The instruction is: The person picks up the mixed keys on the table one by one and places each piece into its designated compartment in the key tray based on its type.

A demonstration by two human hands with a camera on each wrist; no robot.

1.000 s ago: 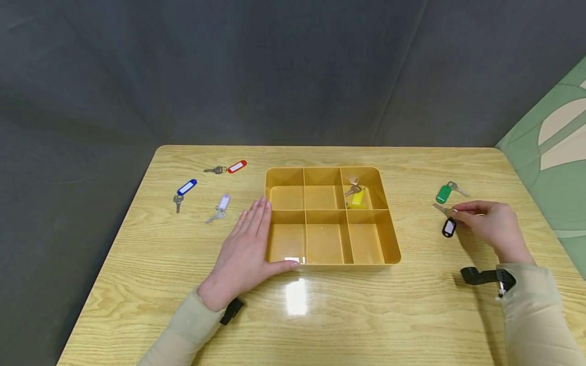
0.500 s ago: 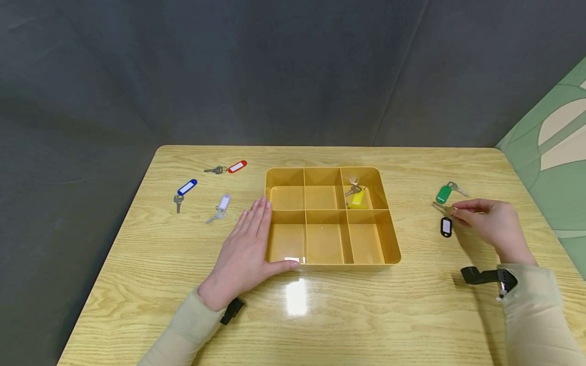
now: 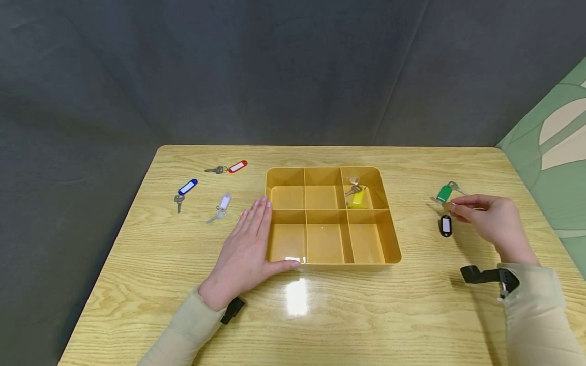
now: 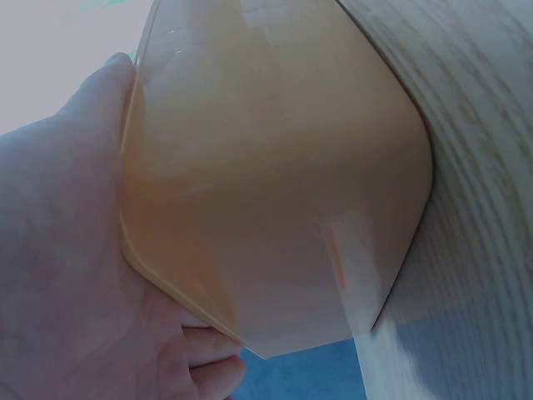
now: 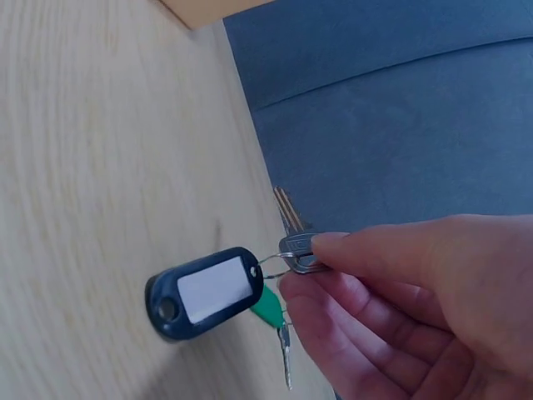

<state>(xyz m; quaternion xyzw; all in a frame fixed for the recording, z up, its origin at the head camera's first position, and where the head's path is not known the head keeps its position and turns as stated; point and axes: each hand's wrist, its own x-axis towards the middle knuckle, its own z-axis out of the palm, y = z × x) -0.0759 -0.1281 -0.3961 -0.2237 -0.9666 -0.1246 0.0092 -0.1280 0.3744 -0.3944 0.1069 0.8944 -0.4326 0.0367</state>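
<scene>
Between thumb and fingers, my right hand (image 3: 492, 221) pinches a key (image 5: 301, 246) by its head. From its ring dangles a black key tag (image 5: 206, 292) with a white label, seen in the head view just left of the fingertips. Behind the pinched key, a green key tag (image 3: 444, 193) with its own key lies on the table. My left hand (image 3: 244, 251) rests with straight fingers along the left side of a tan six-compartment tray (image 3: 327, 209), thumb at its front edge. In the tray's back right compartment sits a yellow key tag (image 3: 358, 197) with a key.
Left of the tray, a red key tag (image 3: 237, 166), a blue key tag (image 3: 187, 187) and a white key tag (image 3: 225, 202) lie on the wooden table (image 3: 357, 315), each with a key. A dark cloth (image 3: 293, 76) hangs behind the table's back edge.
My right hand has risen slightly with the key, and the black tag has swung to hang straight below it. The left hand and tray have stayed in place.
</scene>
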